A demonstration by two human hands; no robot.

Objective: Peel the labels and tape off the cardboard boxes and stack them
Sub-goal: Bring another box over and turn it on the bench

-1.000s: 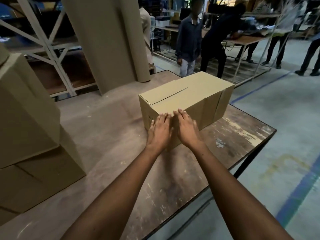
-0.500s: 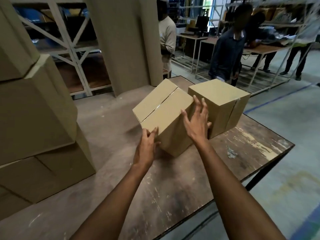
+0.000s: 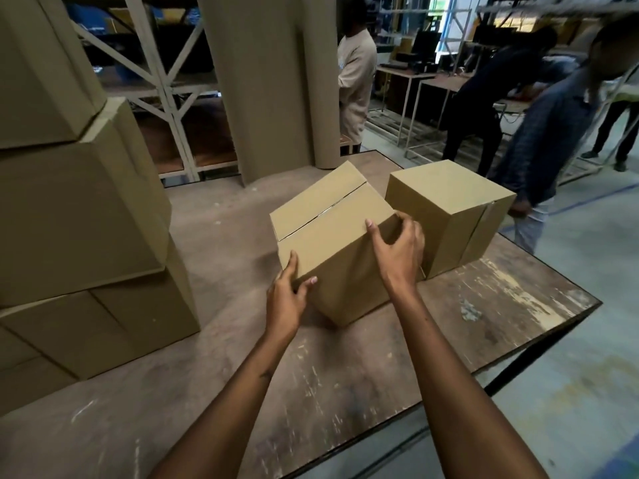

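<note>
Cardboard box [image 3: 340, 250] sits tilted between both hands, left hand [image 3: 285, 299] and right hand [image 3: 397, 252] gripping its corners.

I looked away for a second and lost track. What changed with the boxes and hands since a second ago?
The near box was pulled away from the far box, turned and tipped. The left hand and right hand, earlier flat on its front, now grip its corners. The far box, the table and the stack of boxes on the left stayed put.
</note>
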